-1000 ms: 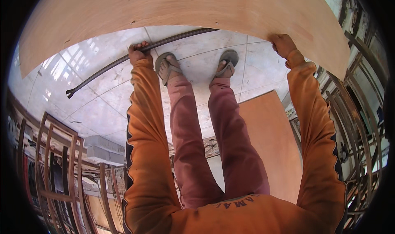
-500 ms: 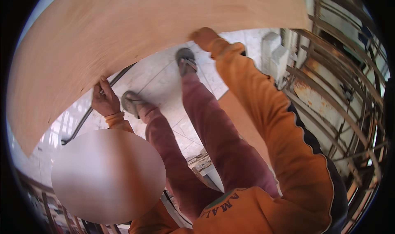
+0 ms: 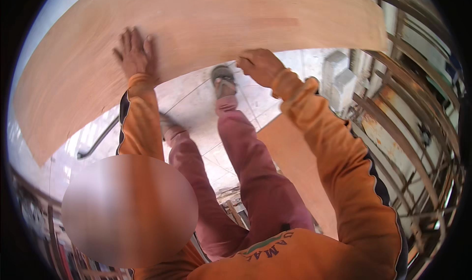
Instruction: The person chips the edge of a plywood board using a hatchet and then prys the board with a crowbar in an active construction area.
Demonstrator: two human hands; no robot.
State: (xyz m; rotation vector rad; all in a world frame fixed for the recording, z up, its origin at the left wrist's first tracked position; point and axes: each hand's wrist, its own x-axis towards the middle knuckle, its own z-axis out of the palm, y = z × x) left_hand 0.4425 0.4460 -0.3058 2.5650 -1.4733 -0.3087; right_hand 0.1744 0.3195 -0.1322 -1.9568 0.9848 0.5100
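A large, light-brown plywood sheet (image 3: 206, 24) spans the top of the view, its near edge curving across in front of my feet. On its upper face lies my left hand (image 3: 135, 56), fingers spread and slightly smeared by motion. My right hand (image 3: 260, 66) is at the near edge, right of the middle, with its fingers curled over the rim. Its thumb side and the underside of the sheet are partly hidden. Both forearms are in orange sleeves.
Below the sheet is a pale tiled floor (image 3: 196, 100), with my sandalled feet on it. A second brown board (image 3: 300, 167) lies beside my right leg. White blocks (image 3: 339, 85) and brown, rusty frames (image 3: 410, 127) stand at the right. A dark bar (image 3: 101, 137) shows at the left.
My left hand has left the sheet's near edge and moved up onto its face, with fingers spread. My right hand stays at the edge, slightly lower and further right in view.
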